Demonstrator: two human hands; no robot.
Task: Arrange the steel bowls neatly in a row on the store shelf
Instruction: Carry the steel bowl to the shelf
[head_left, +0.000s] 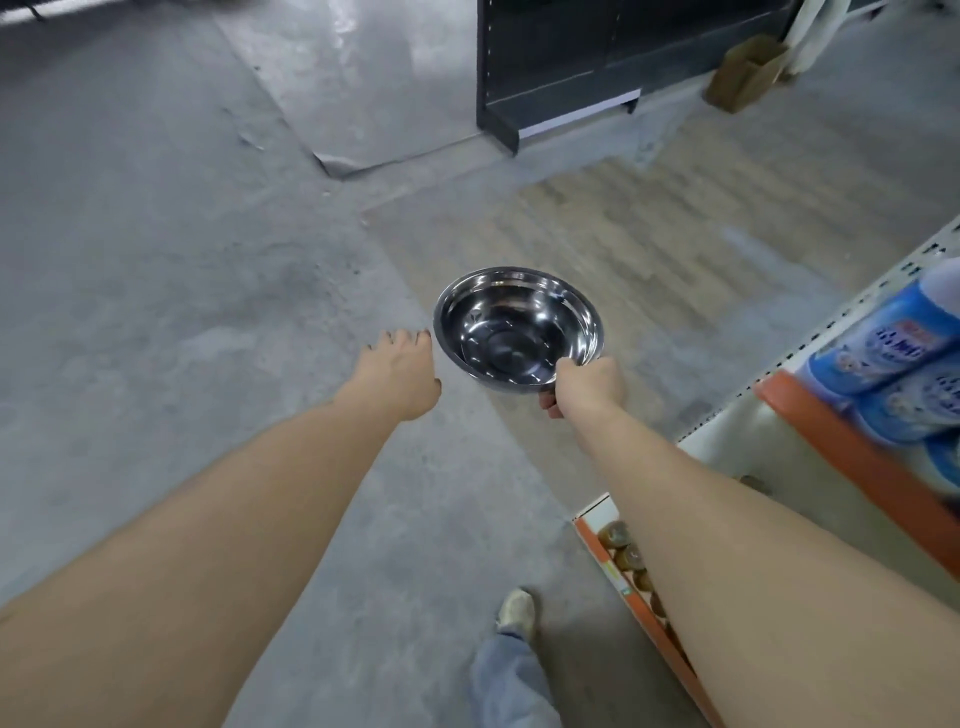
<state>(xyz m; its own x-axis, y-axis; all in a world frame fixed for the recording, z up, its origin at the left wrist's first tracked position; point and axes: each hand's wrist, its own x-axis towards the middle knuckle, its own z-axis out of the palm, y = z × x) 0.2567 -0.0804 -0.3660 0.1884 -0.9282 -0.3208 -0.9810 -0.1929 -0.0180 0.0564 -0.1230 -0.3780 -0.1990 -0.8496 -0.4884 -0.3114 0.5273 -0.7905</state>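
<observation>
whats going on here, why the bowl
A person stands in a store aisle holding one steel bowl out over the floor. The right hand grips its near rim; the left hand reaches forward beside the bowl, fingers relaxed, holding nothing. The bowl is upright and empty. A shelf with blue packs is on the right; the bowl is not on it yet.

Bowl (519, 327): polished mirror-glossy steel; floor (156, 260): matt, rough grey concrete; shelf edge (857, 457): smooth orange paint; leg cloth (511, 675): faded denim.
</observation>
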